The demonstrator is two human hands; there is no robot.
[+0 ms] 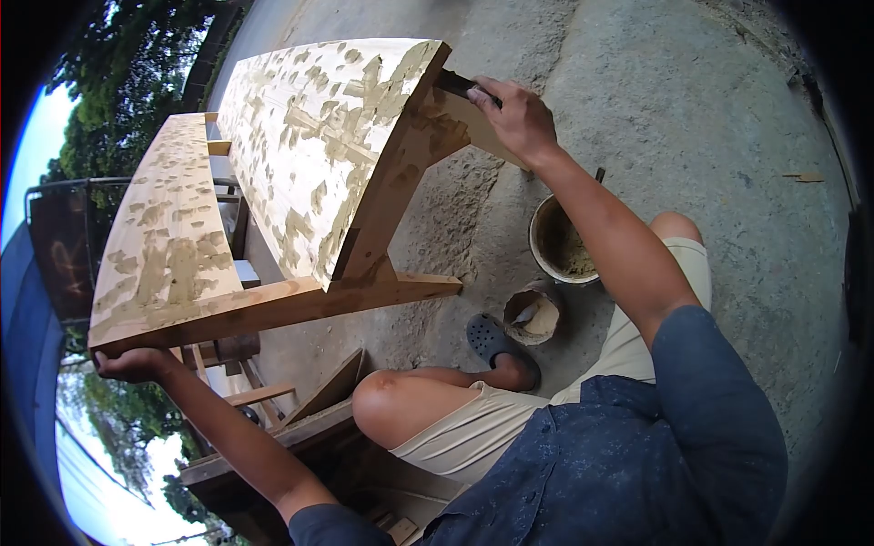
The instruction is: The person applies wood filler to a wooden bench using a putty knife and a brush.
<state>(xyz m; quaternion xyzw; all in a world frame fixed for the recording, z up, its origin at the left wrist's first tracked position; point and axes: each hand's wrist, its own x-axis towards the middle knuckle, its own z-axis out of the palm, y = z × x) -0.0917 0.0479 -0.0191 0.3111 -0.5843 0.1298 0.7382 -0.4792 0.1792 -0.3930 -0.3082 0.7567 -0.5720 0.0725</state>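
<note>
Left hand [137,364] grips the near corner of a tipped wooden bench [300,155], its bare planks blotched with tan filler patches. Farther off, right hand [517,114] pinches a putty knife [460,85] against the bench's far edge.

Wooden bench [300,155]: pale, bare timber with visible grain, its two broad boards blotched all over with matt, beige patches of dried filler.
Bench frame [364,296]: smoother, warmer-toned wood, unpainted, with a slight sheen on the rail.
Scraper [458,85]: dark, dull blade held by the right hand [514,118] against the wood.
Larger bucket [557,241]: worn, crusted inside with rough, sandy paste.
Smaller pot [533,317]: caked with the same pale, matt paste.
Ground [692,109]: rough, grey concrete, pitted and dusty.
Sandal [487,338]: dark, moulded plastic, matt.
Shirt [637,455]: blue, mottled cloth.
Shorts [473,432]: cream, ribbed fabric.
</note>
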